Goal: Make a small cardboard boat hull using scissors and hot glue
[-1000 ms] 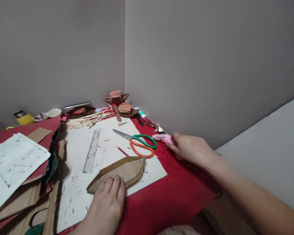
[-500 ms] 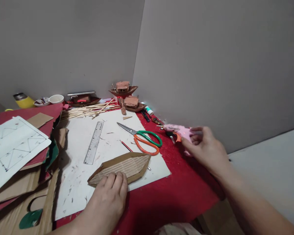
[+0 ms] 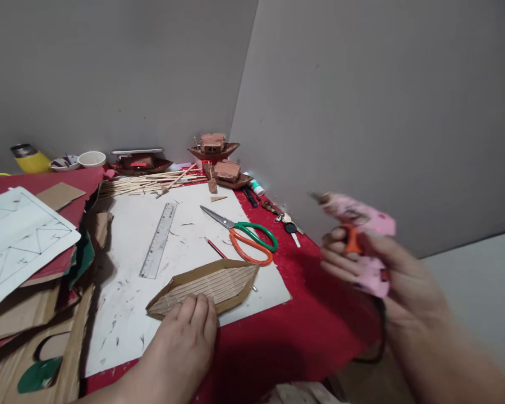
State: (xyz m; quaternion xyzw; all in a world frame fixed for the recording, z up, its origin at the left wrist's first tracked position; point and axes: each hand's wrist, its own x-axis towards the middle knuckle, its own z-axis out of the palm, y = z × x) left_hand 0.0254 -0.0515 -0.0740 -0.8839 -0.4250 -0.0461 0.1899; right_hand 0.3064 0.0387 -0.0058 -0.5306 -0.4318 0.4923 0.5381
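My left hand (image 3: 190,331) is curled over the near side of a cardboard boat hull (image 3: 219,283), its fingers inside the ribbed floor. The hull lies on white paper (image 3: 122,314) near the table's front. Raised above the right side of the table, my right hand (image 3: 387,269) is wrapped round a pink glue gun (image 3: 357,216) with an orange trigger; its nozzle points to the left. The glue gun's dark cord hangs below my wrist. Scissors (image 3: 244,233) with green and orange handles lie just beyond the hull, beside a red pencil (image 3: 215,247).
A clear ruler (image 3: 159,240) lies on the paper. Wooden sticks (image 3: 143,185) and finished model boats (image 3: 213,147) stand at the back. Keys (image 3: 292,227) lie near the right wall. Cardboard sheets and a drawing (image 3: 29,241) are stacked left, with a yellow flask (image 3: 31,159) behind.
My right hand has picked the glue gun up off the table, drawn it right and towards me, and now grips its handle. The keys are uncovered. My left hand stays on the hull.
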